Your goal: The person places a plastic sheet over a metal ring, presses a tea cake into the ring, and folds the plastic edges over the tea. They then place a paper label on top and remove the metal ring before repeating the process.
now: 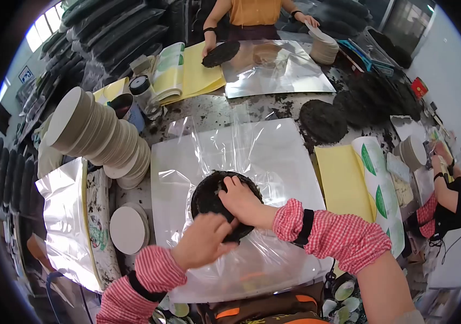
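A round dark disc of crumbly black material (207,197) lies on clear plastic film (274,156) spread over a white board (176,162). My right hand (243,203) rests on the disc's right half, its fingers spread and touching the dark surface. Over the near left edge is my left hand (203,241), slightly blurred, with fingers stretched out and thumb apart. Whether it touches the disc is hard to tell. Neither hand appears to grip anything. Part of the disc is hidden beneath both hands.
Stacks of pale round discs (92,129) stand at left, with a shorter stack (128,231) nearer me. Yellow sheets (344,178) and a leaf-printed roll (373,178) lie right. More dark discs (322,121) sit beyond. Opposite, a person's hand (209,46) holds one; another person works right.
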`<state>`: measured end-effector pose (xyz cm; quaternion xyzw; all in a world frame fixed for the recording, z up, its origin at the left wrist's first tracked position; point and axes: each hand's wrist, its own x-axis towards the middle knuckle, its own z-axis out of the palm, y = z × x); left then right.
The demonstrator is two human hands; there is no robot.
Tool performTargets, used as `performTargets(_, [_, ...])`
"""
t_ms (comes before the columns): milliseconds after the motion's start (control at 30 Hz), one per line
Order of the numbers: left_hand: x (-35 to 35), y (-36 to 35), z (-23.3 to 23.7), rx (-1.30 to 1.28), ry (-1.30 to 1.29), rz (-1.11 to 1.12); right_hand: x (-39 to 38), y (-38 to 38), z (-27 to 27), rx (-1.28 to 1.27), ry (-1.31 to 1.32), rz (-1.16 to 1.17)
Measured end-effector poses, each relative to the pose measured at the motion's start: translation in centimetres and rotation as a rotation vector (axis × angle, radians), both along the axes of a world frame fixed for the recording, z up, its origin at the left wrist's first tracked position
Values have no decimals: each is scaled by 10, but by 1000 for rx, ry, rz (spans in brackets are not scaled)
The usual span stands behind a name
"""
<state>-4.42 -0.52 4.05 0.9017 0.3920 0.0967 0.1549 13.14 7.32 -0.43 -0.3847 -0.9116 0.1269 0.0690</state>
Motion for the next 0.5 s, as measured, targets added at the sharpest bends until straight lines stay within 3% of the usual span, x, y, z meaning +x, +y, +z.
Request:
performTargets(67, [-1,-15,-3,46,-24,-66,6,3,-2,29,-4,36])
performTargets(133, [1,-15,-8,53,58,-31,29,5,8,-176,205,216])
performTargets(200, [5,-10,-11,3,51,-20,43,9,24,-269,87,316])
performTargets(300, [22,1,-27,20,96,85,38,-2,7,-128,-152,298])
performTargets(400, [28,2,-29,75,139,130,31,-1,11,-148,-142,308])
performTargets(467, [17,7,-16,-45,125,123,35,-3,16,-192,-272,287])
performTargets(500, [8,17,-3,-215,-25,189,40,-5,16,-127,-38,273])
